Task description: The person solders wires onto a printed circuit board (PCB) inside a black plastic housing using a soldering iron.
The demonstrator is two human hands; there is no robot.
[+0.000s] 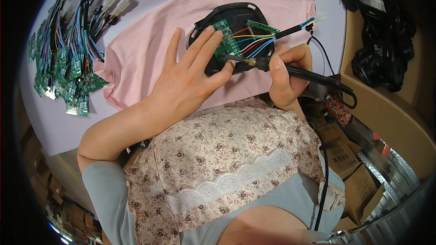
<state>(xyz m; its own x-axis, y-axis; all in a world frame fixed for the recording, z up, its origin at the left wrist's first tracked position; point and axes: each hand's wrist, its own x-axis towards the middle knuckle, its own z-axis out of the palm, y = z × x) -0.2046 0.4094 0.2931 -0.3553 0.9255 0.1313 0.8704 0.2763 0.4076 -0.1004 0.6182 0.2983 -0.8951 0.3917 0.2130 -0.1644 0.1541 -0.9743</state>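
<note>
A black plastic housing (248, 12) lies on a pink cloth (141, 59), with a green circuit board (222, 28) in it. Several coloured wires (254, 41) run from the board into a black sleeve (289, 31) ending in a white connector (319, 17). My left hand (193, 61) rests with fingers stretched over the board and housing, its thumb near the lower edge. In my right hand (290, 75) is a soldering iron (313, 76), gripped like a pen. Its metal tip points left onto the board, just above the left thumb; the exact contact is too small to tell.
A heap of green circuit boards with wires (68, 59) covers the table's left side. At the right, an open cardboard box (386, 104) holds several black display units (379, 59). The iron's black cord (325, 177) hangs down beside the floral apron (227, 154).
</note>
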